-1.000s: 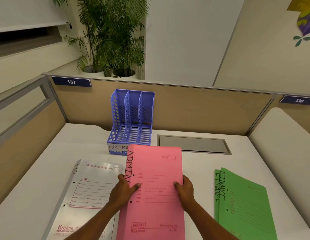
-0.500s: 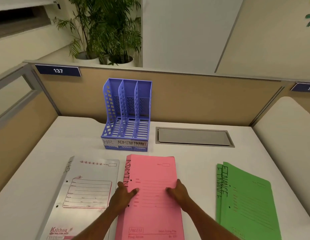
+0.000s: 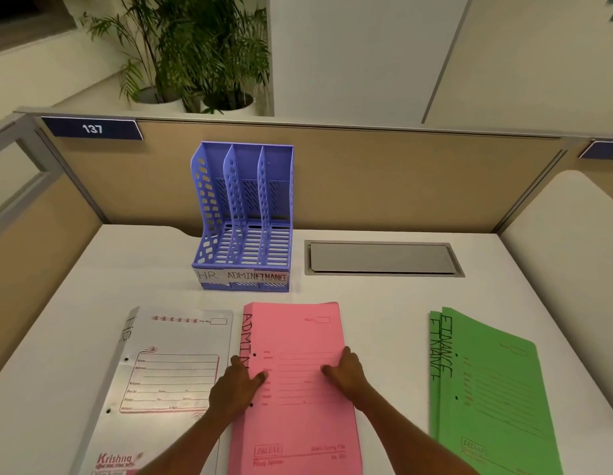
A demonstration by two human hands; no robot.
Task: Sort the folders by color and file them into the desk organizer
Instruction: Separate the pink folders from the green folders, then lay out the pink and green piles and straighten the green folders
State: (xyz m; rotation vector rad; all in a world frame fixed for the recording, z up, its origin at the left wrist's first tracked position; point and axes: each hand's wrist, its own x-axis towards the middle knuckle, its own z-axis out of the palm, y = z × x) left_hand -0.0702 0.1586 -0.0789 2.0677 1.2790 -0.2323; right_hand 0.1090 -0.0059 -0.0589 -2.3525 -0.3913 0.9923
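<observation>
A pink folder (image 3: 294, 341) marked ADMIN lies flat on the white desk, in the middle near me. My left hand (image 3: 238, 385) grips its left edge and my right hand (image 3: 346, 373) rests on its right side, thumbs on top. A white folder (image 3: 171, 371) marked HR lies to its left. Two green folders (image 3: 493, 392) marked FINANCE lie stacked to its right. Behind the pink folder stands a blue desk organizer (image 3: 245, 217) with three empty slots labelled HR, ADMIN and FINANCE.
A grey cable hatch (image 3: 382, 258) is set into the desk right of the organizer. A tan partition (image 3: 401, 180) runs along the back, with potted plants (image 3: 195, 56) behind it. A low side panel borders the desk on the left.
The pink folder has come down from a raised position in front of the organizer's labels and now lies flat nearer me. Both hands stayed on it.
</observation>
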